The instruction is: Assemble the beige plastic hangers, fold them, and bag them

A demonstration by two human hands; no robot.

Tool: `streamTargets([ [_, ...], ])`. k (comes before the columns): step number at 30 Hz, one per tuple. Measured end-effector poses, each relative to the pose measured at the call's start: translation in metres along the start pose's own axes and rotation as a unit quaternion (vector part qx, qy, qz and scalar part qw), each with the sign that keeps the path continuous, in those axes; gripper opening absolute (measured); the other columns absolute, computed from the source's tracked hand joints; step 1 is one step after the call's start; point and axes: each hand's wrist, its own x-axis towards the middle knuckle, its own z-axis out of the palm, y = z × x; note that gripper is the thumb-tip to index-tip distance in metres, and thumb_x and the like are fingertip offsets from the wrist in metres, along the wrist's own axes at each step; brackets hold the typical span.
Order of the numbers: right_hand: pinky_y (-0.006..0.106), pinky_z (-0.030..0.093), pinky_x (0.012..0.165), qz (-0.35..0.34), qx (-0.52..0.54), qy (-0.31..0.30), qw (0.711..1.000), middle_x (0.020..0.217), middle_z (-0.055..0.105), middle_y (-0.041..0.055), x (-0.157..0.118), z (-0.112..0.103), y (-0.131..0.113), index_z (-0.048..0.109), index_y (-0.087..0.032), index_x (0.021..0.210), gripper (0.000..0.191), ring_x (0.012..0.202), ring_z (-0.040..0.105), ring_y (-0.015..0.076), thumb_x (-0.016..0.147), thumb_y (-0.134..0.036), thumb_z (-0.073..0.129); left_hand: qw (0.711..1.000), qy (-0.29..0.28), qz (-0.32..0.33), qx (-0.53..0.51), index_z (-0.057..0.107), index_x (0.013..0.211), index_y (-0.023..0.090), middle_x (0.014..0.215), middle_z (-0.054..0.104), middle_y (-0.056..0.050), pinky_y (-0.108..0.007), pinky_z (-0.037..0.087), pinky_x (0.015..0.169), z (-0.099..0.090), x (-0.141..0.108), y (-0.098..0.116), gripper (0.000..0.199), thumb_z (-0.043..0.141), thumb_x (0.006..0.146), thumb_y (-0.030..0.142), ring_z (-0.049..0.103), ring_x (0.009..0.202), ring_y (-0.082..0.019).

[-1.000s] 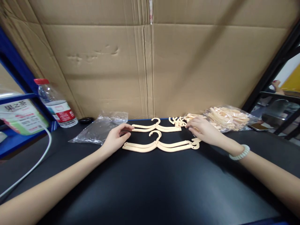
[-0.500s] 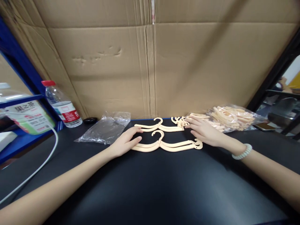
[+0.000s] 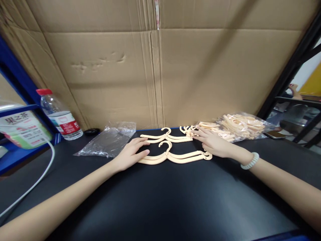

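Two cream plastic hangers lie flat on the black table (image 3: 160, 197), the front one (image 3: 183, 158) nearer me and the back one (image 3: 177, 138) behind it. My left hand (image 3: 129, 154) rests open over the left ends of both, fingers apart. At the right, my right hand (image 3: 213, 143) is open, its fingertips at a small cluster of cream hooks (image 3: 187, 130). The front hanger has a loose curved piece (image 3: 208, 156) at its right end, just below my right hand.
Behind my right hand are loose cream parts (image 3: 209, 125) and a clear bag of them (image 3: 242, 125), with a phone (image 3: 275, 134) beyond. An empty clear bag (image 3: 107, 140), a bottle (image 3: 62, 117), a dark round object (image 3: 91, 132) and a white cable (image 3: 47, 167) are leftward. Cardboard (image 3: 100, 67) stands behind.
The whole view has shifted slightly, so things appear a little further left. Both hands keep nearly the same places over the hangers and hooks.
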Motion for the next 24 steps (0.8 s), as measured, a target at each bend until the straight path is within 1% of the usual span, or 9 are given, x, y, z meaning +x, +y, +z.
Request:
streamTargets([
  [4, 0.055, 0.029, 0.113, 0.0, 0.012, -0.001, 1.0, 0.151, 0.037, 0.0079, 0.001, 0.004, 0.001, 0.044, -0.017, 0.142, 0.066, 0.143, 0.023, 0.0299, 0.077, -0.008, 0.041, 1.0, 0.007, -0.004, -0.023, 0.064, 0.117, 0.022, 0.131, 0.057, -0.01, -0.049, 0.04, 0.105, -0.001, 0.0, 0.003, 0.038, 0.049, 0.089, 0.044, 0.053, 0.121, -0.029],
  [7, 0.055, 0.03, 0.113, 0.007, 0.018, 0.021, 1.0, 0.147, 0.044, 0.0106, 0.003, 0.002, 0.0, 0.046, -0.015, 0.14, 0.062, 0.14, 0.031, 0.0296, 0.079, -0.01, 0.041, 0.998, 0.016, 0.001, -0.054, 0.068, 0.11, 0.02, 0.123, 0.06, -0.01, -0.044, 0.047, 0.099, -0.003, -0.001, 0.006, 0.034, 0.051, 0.088, 0.041, 0.06, 0.111, -0.027],
  [9, 0.054, 0.033, 0.111, 0.017, 0.04, 0.058, 0.997, 0.141, 0.05, 0.0128, 0.005, -0.001, -0.001, 0.052, -0.015, 0.135, 0.052, 0.135, 0.04, 0.0295, 0.084, -0.014, 0.041, 0.997, 0.048, 0.01, -0.065, 0.07, 0.103, 0.02, 0.115, 0.063, -0.009, -0.042, 0.049, 0.096, -0.004, -0.002, 0.008, 0.029, 0.052, 0.088, 0.039, 0.062, 0.107, -0.025],
  [12, 0.054, 0.037, 0.109, 0.062, 0.103, 0.142, 0.983, 0.136, 0.055, 0.0136, 0.007, -0.008, -0.003, 0.058, -0.018, 0.126, 0.039, 0.129, 0.048, 0.0295, 0.091, -0.024, 0.042, 0.991, 0.112, 0.016, -0.067, 0.073, 0.093, 0.021, 0.105, 0.067, -0.007, -0.04, 0.051, 0.092, -0.004, -0.003, 0.01, 0.026, 0.052, 0.089, 0.036, 0.064, 0.1, -0.023],
  [15, 0.051, 0.046, 0.102, 0.122, 0.203, 0.199, 0.951, 0.137, 0.053, 0.0136, 0.008, -0.012, -0.005, 0.061, -0.02, 0.121, 0.035, 0.119, 0.057, 0.0294, 0.092, -0.032, 0.047, 0.985, 0.156, 0.012, -0.069, 0.074, 0.091, 0.023, 0.101, 0.069, -0.006, -0.039, 0.053, 0.087, -0.004, -0.004, 0.009, 0.024, 0.054, 0.088, 0.036, 0.065, 0.096, -0.023],
  [17, 0.046, 0.054, 0.093, 0.153, 0.304, 0.214, 0.915, 0.141, 0.048, 0.0138, 0.008, -0.013, -0.008, 0.062, -0.021, 0.12, 0.035, 0.103, 0.066, 0.0265, 0.09, -0.036, 0.052, 0.981, 0.182, 0.013, -0.071, 0.075, 0.09, 0.024, 0.098, 0.07, -0.006, -0.039, 0.054, 0.086, -0.004, -0.004, 0.008, 0.022, 0.056, 0.087, 0.034, 0.065, 0.094, -0.022],
  [19, 0.044, 0.058, 0.087, 0.171, 0.396, 0.233, 0.872, 0.145, 0.044, 0.0128, 0.008, -0.014, -0.01, 0.064, -0.023, 0.118, 0.036, 0.093, 0.069, 0.0245, 0.086, -0.038, 0.058, 0.975, 0.207, 0.019, -0.074, 0.076, 0.088, 0.025, 0.093, 0.07, -0.005, -0.039, 0.054, 0.085, -0.003, -0.005, 0.008, 0.02, 0.057, 0.087, 0.033, 0.066, 0.091, -0.022],
  [21, 0.044, 0.058, 0.089, 0.183, 0.447, 0.254, 0.838, 0.145, 0.044, 0.0109, 0.009, -0.015, -0.014, 0.065, -0.024, 0.116, 0.038, 0.099, 0.068, 0.0269, 0.082, -0.039, 0.064, 0.971, 0.226, 0.025, -0.079, 0.076, 0.087, 0.025, 0.09, 0.07, -0.005, -0.038, 0.054, 0.082, -0.003, -0.005, 0.009, 0.019, 0.058, 0.087, 0.031, 0.065, 0.089, -0.021],
  [24, 0.047, 0.055, 0.094, 0.192, 0.487, 0.276, 0.806, 0.143, 0.047, 0.0106, 0.01, -0.017, -0.018, 0.064, -0.024, 0.118, 0.041, 0.111, 0.063, 0.0309, 0.08, -0.038, 0.068, 0.969, 0.234, 0.025, -0.08, 0.075, 0.088, 0.025, 0.09, 0.069, -0.005, -0.038, 0.055, 0.082, -0.004, -0.006, 0.012, 0.018, 0.058, 0.087, 0.03, 0.065, 0.089, -0.021],
])
